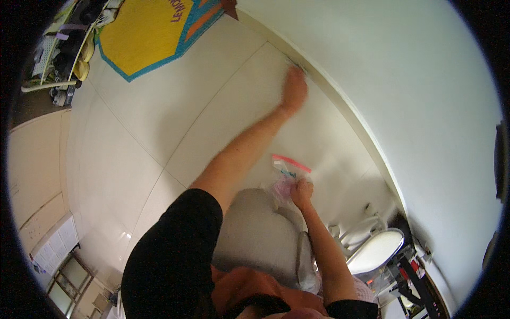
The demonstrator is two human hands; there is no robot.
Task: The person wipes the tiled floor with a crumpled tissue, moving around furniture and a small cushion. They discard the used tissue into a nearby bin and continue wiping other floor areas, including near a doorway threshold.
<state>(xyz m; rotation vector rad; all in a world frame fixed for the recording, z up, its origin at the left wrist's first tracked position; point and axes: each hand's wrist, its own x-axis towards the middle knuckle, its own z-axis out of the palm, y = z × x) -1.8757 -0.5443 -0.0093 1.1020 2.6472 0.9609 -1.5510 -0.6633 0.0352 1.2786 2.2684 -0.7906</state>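
Observation:
My left hand (295, 88) reaches far forward to the foot of the wall, down by the baseboard (338, 93). Its fingers are blurred, and something pale and thin shows at the fingertips; I cannot tell whether they grip it. Closer to my body, my right hand (303, 193) holds a clear zip-top plastic bag (293, 169) with a red closure strip. Pink and teal contents show through the plastic. Behind the bag lies the pale tiled floor (223, 127), and just below it is a grey cushioned seat (255, 235).
A yellow mat (139, 36) with a teal border and lettering lies at the upper left, beside a shoe rack (71, 52). The wall (418, 99) runs along the right. A white oval panel (376, 251) and dark equipment (414, 275) stand at the lower right.

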